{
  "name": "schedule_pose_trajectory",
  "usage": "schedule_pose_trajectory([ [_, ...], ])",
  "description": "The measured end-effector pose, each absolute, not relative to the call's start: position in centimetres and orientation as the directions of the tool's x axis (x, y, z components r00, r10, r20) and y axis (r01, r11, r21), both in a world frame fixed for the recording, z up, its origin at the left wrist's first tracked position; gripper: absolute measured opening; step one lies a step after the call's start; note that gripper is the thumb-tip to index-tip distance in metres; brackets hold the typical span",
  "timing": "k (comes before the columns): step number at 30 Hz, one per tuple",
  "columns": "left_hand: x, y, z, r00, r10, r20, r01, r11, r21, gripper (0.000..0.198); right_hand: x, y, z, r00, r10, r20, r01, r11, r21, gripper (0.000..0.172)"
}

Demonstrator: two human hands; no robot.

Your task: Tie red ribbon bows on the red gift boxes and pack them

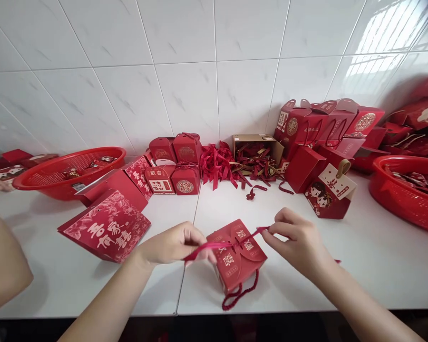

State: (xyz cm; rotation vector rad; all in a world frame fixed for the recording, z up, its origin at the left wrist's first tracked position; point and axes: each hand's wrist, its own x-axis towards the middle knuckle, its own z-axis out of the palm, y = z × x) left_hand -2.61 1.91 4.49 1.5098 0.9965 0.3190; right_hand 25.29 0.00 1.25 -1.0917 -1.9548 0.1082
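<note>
A small red box [239,266] with gold-toned characters rests on the white table, its top flaps folded together. A red ribbon [248,237] crosses the flaps and is stretched out to both sides. At the box's left edge, my left hand [180,244] pinches one part of the ribbon. My right hand [294,237] pinches the other part at the upper right, off the box. From the box's lower right side hangs a dark red twisted cord handle [239,295], which neither hand touches.
Behind are a pile of red ribbons [217,161], a cardboard box [276,145] of ribbon pieces and several red gift boxes [187,187]. Red plastic baskets [43,178] stand left and right. Another person's arm [5,266] reaches in at the left table edge [92,315].
</note>
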Motion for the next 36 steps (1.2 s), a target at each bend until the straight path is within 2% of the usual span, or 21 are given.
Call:
schedule_pose_trajectory([
  [1, -1.9, 1.5, 4.8, 0.561, 0.778, -0.281, 0.314, 0.113, 0.943, 0.026, 24.6, -0.1, 1.1, -0.165, 0.659, 0.734, 0.628, 0.644, -0.438, 0.026],
  [3, -0.2, 0.5, 4.9, 0.421, 0.893, -0.162, 0.208, 0.079, 0.975, 0.03, 23.4, -0.4, 1.2, -0.091, 0.577, 0.811, 0.549, 0.709, -0.443, 0.026],
  [5, 1.7, -0.8, 4.5, 0.319, 0.947, -0.042, 0.252, -0.042, 0.967, 0.027, 22.5, -0.5, 1.5, -0.123, 0.623, 0.773, 0.438, 0.733, -0.521, 0.025],
  [8, 3.8, -2.5, 3.7, 0.317, 0.931, 0.182, 0.394, -0.304, 0.868, 0.021, 21.8, -0.5, 2.2, -0.253, 0.796, 0.55, 0.282, 0.605, -0.745, 0.02],
  [10, 4.5, -3.1, 2.9, 0.336, 0.89, 0.307, 0.469, -0.441, 0.765, 0.03, 21.6, -0.5, 2.5, -0.311, 0.876, 0.368, 0.227, 0.444, -0.867, 0.012],
  [12, 4.6, -3.3, 2.1, 0.355, 0.842, 0.406, 0.508, -0.539, 0.672, 0.041, 21.7, -0.6, 2.7, -0.332, 0.917, 0.223, 0.201, 0.3, -0.933, 0.004],
  [16, 3.5, -2.2, 0.8, 0.465, 0.712, 0.527, 0.408, -0.7, 0.586, 0.045, 22.1, -0.5, 3.1, -0.41, 0.911, 0.04, 0.254, 0.156, -0.955, 0.01],
  [19, 2.9, -1.1, 0.8, 0.551, 0.642, 0.533, 0.298, -0.748, 0.593, 0.037, 22.4, -0.2, 3.5, -0.49, 0.872, -0.025, 0.326, 0.157, -0.932, 0.009],
  [21, 2.5, -0.6, 1.2, 0.572, 0.639, 0.515, 0.302, -0.748, 0.592, 0.03, 22.6, -0.1, 3.7, -0.515, 0.856, -0.034, 0.357, 0.179, -0.917, 0.009],
  [23, 1.9, -0.3, 1.6, 0.557, 0.656, 0.509, 0.38, -0.746, 0.546, 0.024, 23.1, -0.1, 3.9, -0.518, 0.855, -0.021, 0.39, 0.214, -0.896, 0.008],
  [27, -0.4, -0.1, 1.7, 0.461, 0.709, 0.534, 0.653, -0.679, 0.337, 0.017, 24.7, -0.3, 3.8, -0.459, 0.888, 0.001, 0.491, 0.254, -0.833, 0.012],
  [29, -1.4, -0.2, 1.7, 0.459, 0.73, 0.506, 0.706, -0.646, 0.292, 0.015, 25.3, -0.4, 3.5, -0.447, 0.894, -0.023, 0.507, 0.233, -0.83, 0.015],
  [31, -1.9, -0.4, 1.8, 0.485, 0.757, 0.439, 0.673, -0.643, 0.366, 0.014, 25.6, -0.4, 3.2, -0.461, 0.887, -0.031, 0.486, 0.222, -0.845, 0.017],
  [34, -2.0, -0.3, 2.2, 0.567, 0.764, 0.308, 0.532, -0.625, 0.571, 0.017, 25.8, -0.4, 3.0, -0.48, 0.877, -0.017, 0.454, 0.232, -0.86, 0.015],
  [36, -2.0, 0.0, 2.4, 0.628, 0.737, 0.248, 0.479, -0.618, 0.623, 0.02, 25.9, -0.5, 3.1, -0.485, 0.874, -0.041, 0.469, 0.22, -0.855, 0.014],
])
